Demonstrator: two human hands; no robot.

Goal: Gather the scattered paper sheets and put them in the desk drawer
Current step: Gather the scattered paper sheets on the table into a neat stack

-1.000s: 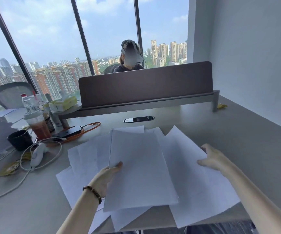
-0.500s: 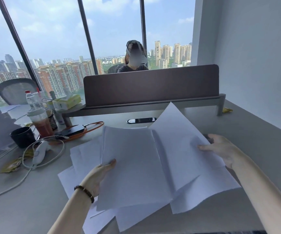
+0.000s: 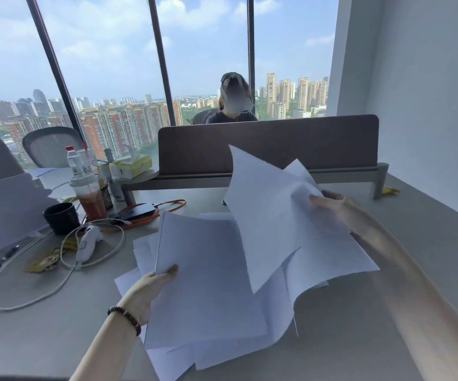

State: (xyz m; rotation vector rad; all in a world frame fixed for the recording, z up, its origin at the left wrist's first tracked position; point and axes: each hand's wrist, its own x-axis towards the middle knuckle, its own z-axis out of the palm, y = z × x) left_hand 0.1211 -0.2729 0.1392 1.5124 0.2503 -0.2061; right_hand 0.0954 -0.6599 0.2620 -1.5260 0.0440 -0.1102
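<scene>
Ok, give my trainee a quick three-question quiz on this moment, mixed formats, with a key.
1. True or false: the right hand holds sheets lifted clear of the desk.
2. Multiple choice: what does the left hand grip?
A. the black cup
B. the left edge of a paper stack
C. the white cable
3. Fill in: the drink bottle stands to the ____ of the papers.

Key: 1 true; 2 B; 3 left.
</scene>
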